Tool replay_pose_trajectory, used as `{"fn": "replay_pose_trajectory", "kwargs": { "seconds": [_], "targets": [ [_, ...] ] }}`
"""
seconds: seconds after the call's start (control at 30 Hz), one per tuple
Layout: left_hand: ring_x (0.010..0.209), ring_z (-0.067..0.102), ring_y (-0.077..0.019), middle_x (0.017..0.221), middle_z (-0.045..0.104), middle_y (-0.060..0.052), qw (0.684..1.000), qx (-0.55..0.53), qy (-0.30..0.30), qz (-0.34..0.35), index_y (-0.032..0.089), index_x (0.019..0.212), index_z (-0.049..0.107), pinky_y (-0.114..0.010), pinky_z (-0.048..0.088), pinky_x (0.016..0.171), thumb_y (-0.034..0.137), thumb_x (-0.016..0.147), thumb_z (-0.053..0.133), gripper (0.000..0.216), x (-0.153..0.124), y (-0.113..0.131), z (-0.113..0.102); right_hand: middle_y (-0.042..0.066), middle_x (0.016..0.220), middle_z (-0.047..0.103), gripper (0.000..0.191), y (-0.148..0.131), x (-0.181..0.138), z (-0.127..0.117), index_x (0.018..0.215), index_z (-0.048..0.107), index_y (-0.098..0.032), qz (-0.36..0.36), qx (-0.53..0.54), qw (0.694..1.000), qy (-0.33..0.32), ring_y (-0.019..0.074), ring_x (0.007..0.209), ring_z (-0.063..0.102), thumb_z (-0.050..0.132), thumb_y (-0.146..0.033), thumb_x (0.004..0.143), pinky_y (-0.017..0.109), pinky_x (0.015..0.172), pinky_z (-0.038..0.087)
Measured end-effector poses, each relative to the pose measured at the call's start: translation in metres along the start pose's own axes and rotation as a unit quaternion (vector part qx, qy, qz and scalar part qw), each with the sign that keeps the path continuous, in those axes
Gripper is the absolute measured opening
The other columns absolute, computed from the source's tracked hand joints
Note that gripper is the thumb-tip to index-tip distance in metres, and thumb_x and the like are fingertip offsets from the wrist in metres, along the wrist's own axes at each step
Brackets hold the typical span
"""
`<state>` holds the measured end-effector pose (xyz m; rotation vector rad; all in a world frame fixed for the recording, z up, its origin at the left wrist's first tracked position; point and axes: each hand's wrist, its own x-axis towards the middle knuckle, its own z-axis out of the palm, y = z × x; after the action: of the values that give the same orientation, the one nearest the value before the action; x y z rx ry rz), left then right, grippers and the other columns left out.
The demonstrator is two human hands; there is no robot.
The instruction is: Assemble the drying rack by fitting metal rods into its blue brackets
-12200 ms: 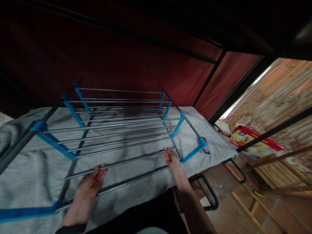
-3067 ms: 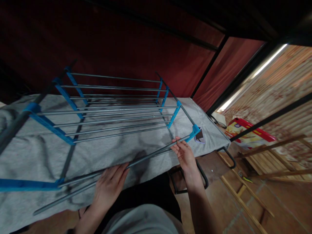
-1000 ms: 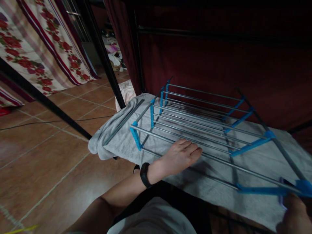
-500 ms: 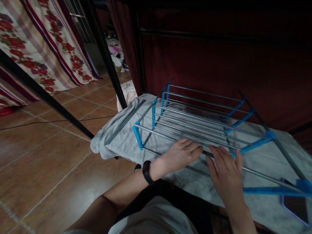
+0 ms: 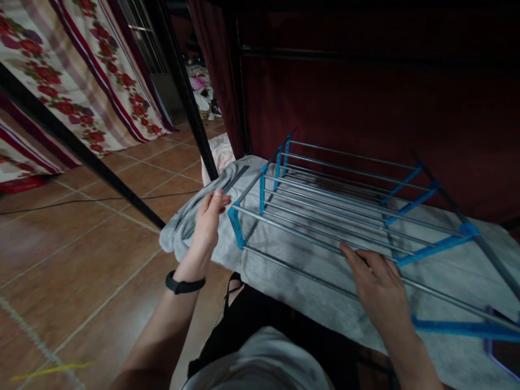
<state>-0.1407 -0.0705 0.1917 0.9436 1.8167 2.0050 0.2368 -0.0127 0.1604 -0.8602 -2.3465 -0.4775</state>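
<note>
A rack of thin grey metal rods (image 5: 337, 206) joined by blue plastic connectors (image 5: 236, 227) lies on a grey cloth (image 5: 292, 260) spread over a low surface. My left hand (image 5: 207, 225) reaches to the rack's left end, its fingers curled by loose grey rods (image 5: 227, 181) lying on the cloth; whether it grips one is unclear. A black band is on that wrist. My right hand (image 5: 376, 284) rests flat, fingers spread, on a front rod of the rack.
A dark red curtain (image 5: 365, 103) hangs behind the rack. Black metal posts (image 5: 190, 103) stand at the left. Floral curtains (image 5: 60, 81) hang over the brown tiled floor (image 5: 81, 260). A phone's edge (image 5: 504, 355) shows at the lower right.
My left hand has left the front rod and moved left to the loose rods at the rack's end. My right hand came onto the front rod and stays there.
</note>
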Motion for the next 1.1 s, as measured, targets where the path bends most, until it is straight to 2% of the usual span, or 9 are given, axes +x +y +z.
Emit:
{"fn": "replay_pose_trajectory", "kwargs": {
  "seconds": [0.07, 0.1, 0.17, 0.23, 0.37, 0.53, 0.9, 1.1],
  "targets": [
    [0.081, 0.063, -0.0226, 0.08, 0.066, -0.007, 0.987, -0.059, -0.106, -0.108, 0.014, 0.097, 0.064, -0.037, 0.049, 0.074, 0.06, 0.091, 0.053, 0.048, 0.013, -0.003, 0.001, 0.008, 0.101, 0.064, 0.054, 0.0, 0.001, 0.001, 0.143, 0.051, -0.027, -0.002, -0.002, 1.0, 0.009, 0.0204, 0.089, 0.06, 0.048, -0.012, 0.091, 0.037, 0.087, 0.047],
    [0.073, 0.061, -0.0212, 0.073, 0.063, -0.006, 0.976, -0.073, -0.151, -0.138, 0.014, 0.092, 0.065, -0.036, 0.048, 0.069, 0.062, 0.09, 0.053, 0.049, 0.015, -0.005, 0.003, 0.008, 0.1, 0.064, 0.053, 0.001, 0.001, 0.001, 0.143, 0.051, -0.027, -0.002, -0.002, 1.0, 0.014, 0.0201, 0.089, 0.06, 0.049, -0.012, 0.091, 0.036, 0.087, 0.047],
    [0.062, 0.054, -0.0175, 0.062, 0.057, -0.003, 0.959, -0.092, -0.213, -0.163, 0.014, 0.084, 0.065, -0.034, 0.045, 0.062, 0.062, 0.089, 0.055, 0.049, 0.016, -0.007, 0.006, 0.007, 0.1, 0.064, 0.053, 0.001, 0.002, 0.0, 0.142, 0.052, -0.027, -0.001, -0.002, 1.0, 0.018, 0.0198, 0.089, 0.06, 0.049, -0.011, 0.091, 0.035, 0.087, 0.047],
    [0.056, 0.048, -0.0139, 0.061, 0.053, -0.001, 0.949, -0.11, -0.243, -0.167, 0.014, 0.081, 0.065, -0.032, 0.042, 0.058, 0.059, 0.089, 0.057, 0.046, 0.015, -0.008, 0.008, 0.007, 0.1, 0.064, 0.053, 0.0, 0.002, -0.001, 0.141, 0.053, -0.026, 0.002, -0.003, 1.0, 0.015, 0.0196, 0.088, 0.06, 0.049, -0.009, 0.091, 0.035, 0.087, 0.047],
    [0.053, 0.043, -0.01, 0.063, 0.053, 0.0, 0.946, -0.128, -0.244, -0.168, 0.015, 0.077, 0.065, -0.029, 0.039, 0.053, 0.047, 0.081, 0.069, 0.033, 0.016, -0.005, 0.007, 0.007, 0.1, 0.064, 0.054, 0.001, -0.001, -0.002, 0.142, 0.052, -0.027, 0.003, -0.001, 1.0, 0.005, 0.0195, 0.087, 0.059, 0.048, -0.01, 0.091, 0.035, 0.087, 0.047],
    [0.055, 0.046, -0.0086, 0.069, 0.057, 0.0, 0.948, -0.141, -0.217, -0.187, 0.016, 0.071, 0.063, -0.025, 0.039, 0.051, 0.027, 0.066, 0.079, 0.019, 0.019, -0.002, 0.007, 0.007, 0.101, 0.064, 0.056, 0.003, -0.006, 0.003, 0.144, 0.051, -0.027, -0.007, 0.018, 1.0, 0.002, 0.0199, 0.088, 0.06, 0.047, -0.01, 0.09, 0.036, 0.085, 0.048],
    [0.061, 0.053, -0.012, 0.07, 0.06, -0.004, 0.957, -0.131, -0.189, -0.174, 0.015, 0.072, 0.067, -0.024, 0.041, 0.051, 0.028, 0.07, 0.072, 0.014, 0.02, -0.008, 0.012, 0.007, 0.102, 0.064, 0.055, 0.001, -0.005, 0.001, 0.141, 0.053, -0.025, -0.015, 0.017, 1.0, -0.007, 0.0194, 0.088, 0.059, 0.048, -0.007, 0.09, 0.035, 0.087, 0.047],
    [0.061, 0.053, -0.0131, 0.064, 0.058, -0.003, 0.959, -0.12, -0.2, -0.158, 0.015, 0.07, 0.068, -0.026, 0.043, 0.055, 0.031, 0.072, 0.069, 0.016, 0.019, -0.005, 0.012, 0.007, 0.1, 0.064, 0.052, 0.0, -0.006, 0.0, 0.139, 0.055, -0.024, -0.013, 0.006, 1.0, -0.021, 0.019, 0.087, 0.059, 0.048, -0.007, 0.09, 0.035, 0.086, 0.046]
  ]
}}
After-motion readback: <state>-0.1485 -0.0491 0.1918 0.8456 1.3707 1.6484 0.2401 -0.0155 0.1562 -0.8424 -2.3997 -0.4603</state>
